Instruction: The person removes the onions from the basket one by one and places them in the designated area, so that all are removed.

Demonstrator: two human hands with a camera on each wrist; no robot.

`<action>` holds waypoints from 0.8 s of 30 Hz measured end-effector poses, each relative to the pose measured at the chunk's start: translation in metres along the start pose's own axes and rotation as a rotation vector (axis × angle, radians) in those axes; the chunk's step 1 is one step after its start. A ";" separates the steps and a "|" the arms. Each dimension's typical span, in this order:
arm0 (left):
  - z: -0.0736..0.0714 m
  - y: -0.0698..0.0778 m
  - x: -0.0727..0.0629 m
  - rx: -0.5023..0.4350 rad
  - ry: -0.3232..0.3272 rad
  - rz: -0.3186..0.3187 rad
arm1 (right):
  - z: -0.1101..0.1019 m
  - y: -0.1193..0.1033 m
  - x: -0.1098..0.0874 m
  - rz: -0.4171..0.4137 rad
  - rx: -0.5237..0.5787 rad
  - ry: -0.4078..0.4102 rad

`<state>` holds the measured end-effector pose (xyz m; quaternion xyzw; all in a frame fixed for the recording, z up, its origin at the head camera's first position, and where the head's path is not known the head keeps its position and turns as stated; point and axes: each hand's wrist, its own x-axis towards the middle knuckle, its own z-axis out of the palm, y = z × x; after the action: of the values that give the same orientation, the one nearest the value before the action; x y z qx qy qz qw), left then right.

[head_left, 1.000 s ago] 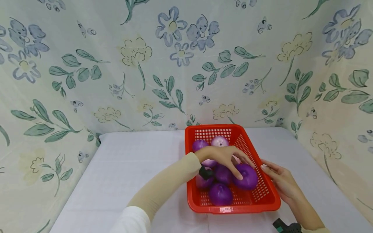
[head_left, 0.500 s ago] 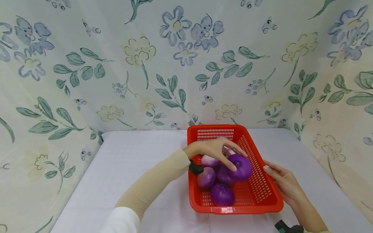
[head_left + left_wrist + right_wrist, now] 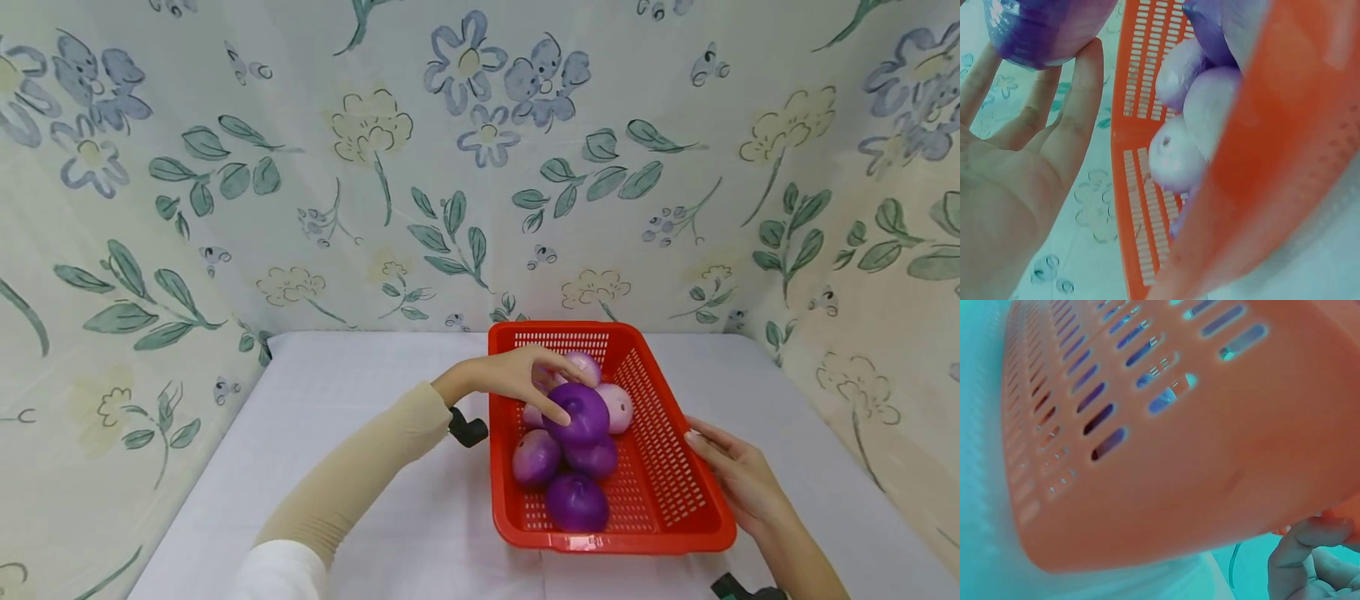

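Observation:
My left hand (image 3: 517, 373) grips a purple onion (image 3: 581, 418) between thumb and fingers, raised over the other onions in a red plastic basket (image 3: 637, 543). In the left wrist view, the fingers (image 3: 1079, 112) support the onion (image 3: 1047, 31) beside the basket wall. Among the onions still inside are a dark purple one (image 3: 577, 503) at the front, a streaked one (image 3: 536, 458) at the left and a pale one (image 3: 617, 408) behind. My right hand (image 3: 738, 475) holds the basket's right rim; its fingers (image 3: 1313, 534) curl at the edge in the right wrist view.
The basket stands on a white-covered table (image 3: 375, 400), toward its right side. A floral cloth (image 3: 480, 208) hangs behind and along both sides. Slots pierce the basket's walls (image 3: 1166, 525).
My left hand has lifted the purple onion and carried it leftward, uncovering the pale onion and bare basket floor at the right. The right hand stays at the rim. The head view has shifted slightly.

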<state>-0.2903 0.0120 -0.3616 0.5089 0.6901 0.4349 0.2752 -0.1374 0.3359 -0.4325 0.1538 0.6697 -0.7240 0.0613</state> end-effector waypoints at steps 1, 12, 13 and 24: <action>-0.002 -0.001 -0.004 -0.006 0.006 -0.002 | 0.000 0.000 0.000 0.002 0.004 -0.001; -0.031 -0.013 -0.050 -0.037 0.121 -0.021 | -0.002 0.002 0.003 0.043 -0.008 -0.003; -0.033 -0.014 -0.055 -0.037 0.134 -0.030 | -0.002 0.002 0.003 0.047 0.000 -0.002; -0.047 -0.029 -0.103 -0.091 0.253 -0.164 | -0.002 0.003 0.001 0.013 0.098 -0.037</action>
<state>-0.3085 -0.1035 -0.3711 0.3792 0.7380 0.5024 0.2434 -0.1370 0.3382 -0.4355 0.1475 0.6312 -0.7582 0.0709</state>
